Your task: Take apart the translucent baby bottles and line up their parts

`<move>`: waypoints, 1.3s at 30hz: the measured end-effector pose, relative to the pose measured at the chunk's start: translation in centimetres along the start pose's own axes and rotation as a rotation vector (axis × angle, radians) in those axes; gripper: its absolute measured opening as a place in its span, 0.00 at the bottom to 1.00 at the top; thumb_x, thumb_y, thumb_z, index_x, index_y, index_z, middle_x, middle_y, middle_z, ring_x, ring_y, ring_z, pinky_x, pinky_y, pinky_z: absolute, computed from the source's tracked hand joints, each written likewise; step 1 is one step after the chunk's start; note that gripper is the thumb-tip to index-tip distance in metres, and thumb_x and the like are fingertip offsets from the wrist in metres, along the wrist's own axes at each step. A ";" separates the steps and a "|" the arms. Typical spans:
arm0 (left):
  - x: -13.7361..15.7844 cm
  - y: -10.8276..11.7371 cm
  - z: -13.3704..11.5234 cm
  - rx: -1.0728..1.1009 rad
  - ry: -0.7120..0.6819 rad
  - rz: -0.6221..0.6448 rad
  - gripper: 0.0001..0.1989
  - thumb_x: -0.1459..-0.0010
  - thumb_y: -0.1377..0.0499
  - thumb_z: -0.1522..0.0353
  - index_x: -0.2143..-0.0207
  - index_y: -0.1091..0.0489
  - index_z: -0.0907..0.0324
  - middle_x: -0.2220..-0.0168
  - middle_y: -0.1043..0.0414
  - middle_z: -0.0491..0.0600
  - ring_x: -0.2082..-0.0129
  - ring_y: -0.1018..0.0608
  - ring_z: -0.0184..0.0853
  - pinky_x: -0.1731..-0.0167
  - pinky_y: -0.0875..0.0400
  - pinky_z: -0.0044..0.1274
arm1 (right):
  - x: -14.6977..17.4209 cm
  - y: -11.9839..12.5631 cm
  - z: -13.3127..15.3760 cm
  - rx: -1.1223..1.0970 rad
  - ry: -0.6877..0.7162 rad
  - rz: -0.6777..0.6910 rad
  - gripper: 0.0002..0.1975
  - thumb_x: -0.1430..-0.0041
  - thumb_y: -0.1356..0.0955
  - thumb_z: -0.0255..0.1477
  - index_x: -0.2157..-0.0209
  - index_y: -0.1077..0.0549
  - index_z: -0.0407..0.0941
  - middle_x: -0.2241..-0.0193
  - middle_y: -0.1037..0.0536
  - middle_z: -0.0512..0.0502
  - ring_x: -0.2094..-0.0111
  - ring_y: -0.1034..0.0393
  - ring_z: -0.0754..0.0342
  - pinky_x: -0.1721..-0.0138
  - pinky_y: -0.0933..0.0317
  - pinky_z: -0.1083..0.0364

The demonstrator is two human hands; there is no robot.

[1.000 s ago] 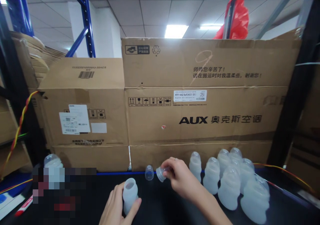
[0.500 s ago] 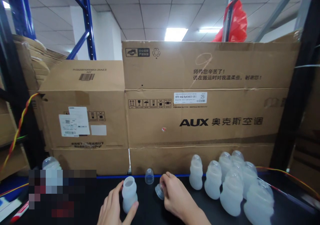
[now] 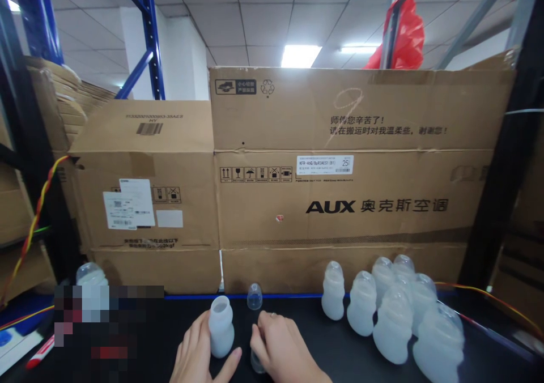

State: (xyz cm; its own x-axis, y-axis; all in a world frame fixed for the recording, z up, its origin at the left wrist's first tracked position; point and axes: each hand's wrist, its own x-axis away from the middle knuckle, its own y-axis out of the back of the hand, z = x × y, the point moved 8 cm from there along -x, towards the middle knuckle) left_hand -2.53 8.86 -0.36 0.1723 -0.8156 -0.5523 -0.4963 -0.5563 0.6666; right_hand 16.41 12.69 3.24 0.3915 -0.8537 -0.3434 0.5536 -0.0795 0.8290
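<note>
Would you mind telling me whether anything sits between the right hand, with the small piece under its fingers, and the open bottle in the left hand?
Nothing visible does. The right hand covers a small clear piece just beside the open bottle gripped by the left hand; only bare black table separates them. The clear cap stands behind, off that line.

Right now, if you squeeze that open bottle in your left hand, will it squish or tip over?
The open bottle looks like cloudy, soft plastic, so it probably squishes. It looks empty, likely light. Standing tall on the black table, it might tip, though the left hand steadies it.

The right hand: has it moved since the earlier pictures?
Yes. The right hand has come down and leftward, away from the row of capped bottles, and is now beside the open bottle.
</note>
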 end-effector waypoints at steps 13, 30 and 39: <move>-0.5 1.5 0.6 0.055 0.052 -0.102 0.34 0.43 0.42 0.57 0.38 0.45 0.61 0.63 0.33 0.48 0.63 0.22 0.47 0.56 0.26 0.39 | 0.0 2.6 -6.6 -0.124 -0.271 -0.289 0.09 0.37 0.31 0.29 0.55 0.31 0.47 0.59 0.21 0.44 0.57 0.22 0.46 0.55 0.33 0.51; -0.3 0.9 -1.6 0.141 -0.060 0.090 0.11 0.41 0.41 0.63 0.57 0.24 0.50 0.59 0.18 0.49 0.55 0.18 0.47 0.51 0.28 0.39 | 0.1 3.1 -6.7 0.011 -0.333 -0.278 0.13 0.41 0.35 0.16 0.71 0.38 0.49 0.67 0.26 0.48 0.65 0.27 0.49 0.61 0.41 0.53; 0.4 -0.4 -0.7 0.037 -0.169 0.088 0.23 0.39 0.41 0.65 0.41 0.26 0.54 0.46 0.20 0.54 0.45 0.21 0.48 0.45 0.28 0.41 | -0.7 3.0 -3.5 -0.208 -0.194 0.114 0.10 0.44 0.25 0.38 0.71 0.26 0.48 0.75 0.21 0.55 0.72 0.29 0.55 0.71 0.44 0.59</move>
State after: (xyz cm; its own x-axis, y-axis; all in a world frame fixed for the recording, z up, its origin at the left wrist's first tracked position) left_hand -1.67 8.62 -0.51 -0.0165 -0.8208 -0.5710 -0.5346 -0.4754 0.6987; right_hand 20.35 14.84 4.47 0.3234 -0.9349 -0.1465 0.6608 0.1123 0.7421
